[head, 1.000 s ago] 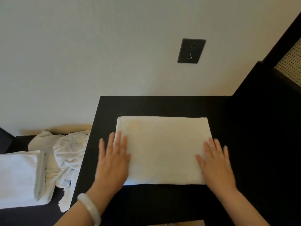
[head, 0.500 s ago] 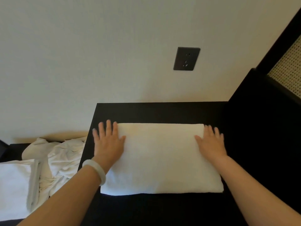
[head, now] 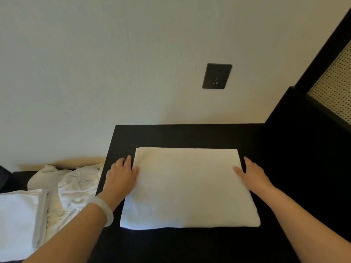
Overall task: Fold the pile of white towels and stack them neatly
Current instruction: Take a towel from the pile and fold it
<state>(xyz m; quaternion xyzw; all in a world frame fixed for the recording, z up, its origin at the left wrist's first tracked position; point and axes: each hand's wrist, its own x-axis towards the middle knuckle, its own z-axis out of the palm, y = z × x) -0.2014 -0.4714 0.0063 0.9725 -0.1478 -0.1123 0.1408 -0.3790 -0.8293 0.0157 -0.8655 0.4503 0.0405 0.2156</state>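
A folded towel (head: 190, 188) lies mid-desk (head: 190, 135), the left hand (head: 121, 175) touching its left edge and the right hand (head: 252, 173) its right edge. Left of the desk lie crumpled towels (head: 76, 186), with a folded stack (head: 19, 221) at near left.

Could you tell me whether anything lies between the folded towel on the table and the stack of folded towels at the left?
Yes. The crumpled pile lies between the folded towel and the stack, just off the table's left edge; the towel would likely have to be carried over it.
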